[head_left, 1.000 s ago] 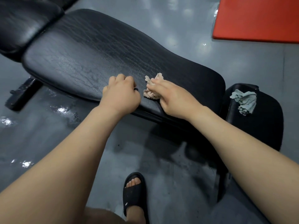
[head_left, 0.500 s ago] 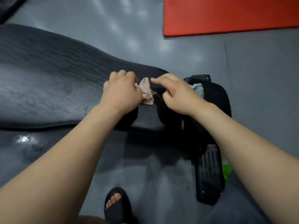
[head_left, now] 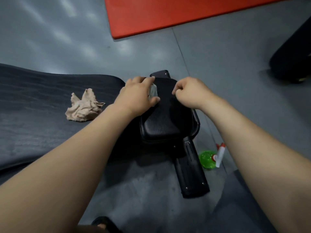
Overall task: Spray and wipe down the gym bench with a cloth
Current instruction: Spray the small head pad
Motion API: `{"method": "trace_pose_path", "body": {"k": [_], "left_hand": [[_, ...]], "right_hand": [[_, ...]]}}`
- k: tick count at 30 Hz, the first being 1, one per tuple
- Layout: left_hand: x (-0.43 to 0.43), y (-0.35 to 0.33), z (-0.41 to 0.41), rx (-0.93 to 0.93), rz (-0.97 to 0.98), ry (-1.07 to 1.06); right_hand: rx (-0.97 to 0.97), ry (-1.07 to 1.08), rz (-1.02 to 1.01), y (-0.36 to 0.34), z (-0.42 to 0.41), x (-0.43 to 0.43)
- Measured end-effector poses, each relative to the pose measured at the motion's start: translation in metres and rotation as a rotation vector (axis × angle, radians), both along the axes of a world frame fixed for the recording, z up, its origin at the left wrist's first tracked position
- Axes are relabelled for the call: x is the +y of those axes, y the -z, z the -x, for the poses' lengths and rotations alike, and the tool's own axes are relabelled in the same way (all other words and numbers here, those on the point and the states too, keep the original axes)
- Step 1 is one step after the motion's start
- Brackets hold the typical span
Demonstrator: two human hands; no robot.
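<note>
In the grip of our left hand (head_left: 136, 96) we find a grey cloth (head_left: 153, 92), soft and matt. Under the grip, the small pad (head_left: 165, 121) is black leatherette, finely grained with a dull sheen. Left of the grip, the beige cloth (head_left: 83, 106) looks rough and crumpled on the long pad (head_left: 33, 115), which is creased-grain vinyl. Nearer us than the grip, the spray bottle (head_left: 207, 159) is glossy translucent green plastic. Beyond the grip, the floor (head_left: 67, 39) shines smooth and the red mat (head_left: 168, 14) is matt.
</note>
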State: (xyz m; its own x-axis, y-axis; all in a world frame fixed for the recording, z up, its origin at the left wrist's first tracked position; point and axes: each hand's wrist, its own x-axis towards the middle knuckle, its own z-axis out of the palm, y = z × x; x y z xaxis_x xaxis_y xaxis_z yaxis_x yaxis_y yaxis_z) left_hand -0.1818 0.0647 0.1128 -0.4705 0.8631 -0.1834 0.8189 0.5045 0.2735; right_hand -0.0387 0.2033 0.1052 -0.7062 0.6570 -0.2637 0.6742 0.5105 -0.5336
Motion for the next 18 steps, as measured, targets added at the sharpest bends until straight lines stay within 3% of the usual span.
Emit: {"method": "trace_pose_path", "body": {"k": [4, 11, 18], "left_hand": [[0.009, 0.012, -0.001, 0.022, 0.056, 0.000], [0.020, -0.001, -0.029, -0.078, -0.134, 0.058], [0.046, 0.000, -0.086, -0.168, -0.204, 0.194]], "right_hand": [[-0.227, -0.098, 0.144, 0.005, -0.030, 0.009], [-0.350, -0.013, 0.233, 0.008, -0.063, 0.033], [-0.541, 0.087, 0.355, 0.044, -0.145, 0.025]]}}
